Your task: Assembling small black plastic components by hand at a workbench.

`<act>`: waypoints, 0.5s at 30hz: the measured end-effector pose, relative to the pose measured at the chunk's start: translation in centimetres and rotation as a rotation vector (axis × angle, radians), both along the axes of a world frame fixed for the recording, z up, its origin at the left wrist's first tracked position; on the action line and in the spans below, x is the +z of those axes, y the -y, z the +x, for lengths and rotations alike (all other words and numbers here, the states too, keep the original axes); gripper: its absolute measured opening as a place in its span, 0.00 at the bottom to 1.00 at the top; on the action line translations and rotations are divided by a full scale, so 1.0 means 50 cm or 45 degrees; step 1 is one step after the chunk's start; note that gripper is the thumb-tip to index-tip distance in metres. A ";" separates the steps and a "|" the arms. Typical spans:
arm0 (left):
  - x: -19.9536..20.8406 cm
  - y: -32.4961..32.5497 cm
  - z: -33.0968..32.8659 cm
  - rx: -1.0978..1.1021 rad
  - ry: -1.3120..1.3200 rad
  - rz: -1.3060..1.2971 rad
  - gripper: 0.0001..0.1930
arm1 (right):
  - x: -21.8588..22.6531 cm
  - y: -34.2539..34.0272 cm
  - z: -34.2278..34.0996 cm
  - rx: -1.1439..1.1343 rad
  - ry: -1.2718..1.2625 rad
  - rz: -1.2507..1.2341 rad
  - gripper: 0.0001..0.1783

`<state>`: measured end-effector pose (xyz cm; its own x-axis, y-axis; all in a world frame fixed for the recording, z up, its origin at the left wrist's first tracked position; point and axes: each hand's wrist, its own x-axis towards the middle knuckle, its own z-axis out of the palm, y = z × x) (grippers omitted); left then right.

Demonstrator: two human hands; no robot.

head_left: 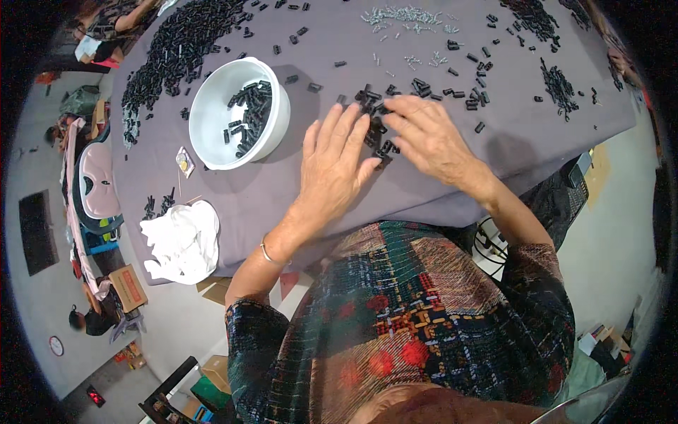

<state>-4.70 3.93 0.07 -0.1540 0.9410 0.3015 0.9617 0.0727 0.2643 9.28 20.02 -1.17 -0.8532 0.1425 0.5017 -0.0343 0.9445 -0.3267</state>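
Note:
Small black tube-shaped plastic pieces [376,131] lie in a loose heap between my hands on the grey cloth. My left hand [333,159] rests flat at the heap's left side, fingers stretched out and a little apart. From the right, my right hand [432,138] reaches over the heap's edge with its fingers bent and spread, the tips touching the pieces. Nothing is seen gripped in either hand. To the left of my left hand stands a white plastic bowl [207,106], partly filled with the same kind of black pieces [256,116].
A large black pile [185,42] covers the far left of the cloth-covered table [304,56]. Small silvery screw-like parts [406,18] lie at the far middle. More black parts [558,88] are at right. A crumpled white cloth [185,244] sits near left. Other people are nearby.

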 end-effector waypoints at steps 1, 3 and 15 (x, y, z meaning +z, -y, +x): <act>0.003 -0.006 -0.003 0.004 -0.002 0.000 0.30 | -0.005 0.006 -0.008 0.034 0.007 -0.002 0.17; 0.006 -0.021 -0.010 -0.049 -0.075 0.003 0.30 | -0.002 0.014 -0.015 0.040 -0.018 -0.018 0.17; 0.002 -0.052 -0.047 0.114 -0.087 0.157 0.23 | -0.002 -0.019 0.008 -0.216 0.034 0.014 0.18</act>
<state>-7.05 6.52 0.17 -0.2104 0.8795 0.4268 0.9690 0.1297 0.2104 9.70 20.97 -1.29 -0.8305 0.2805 0.4812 0.1347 0.9394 -0.3152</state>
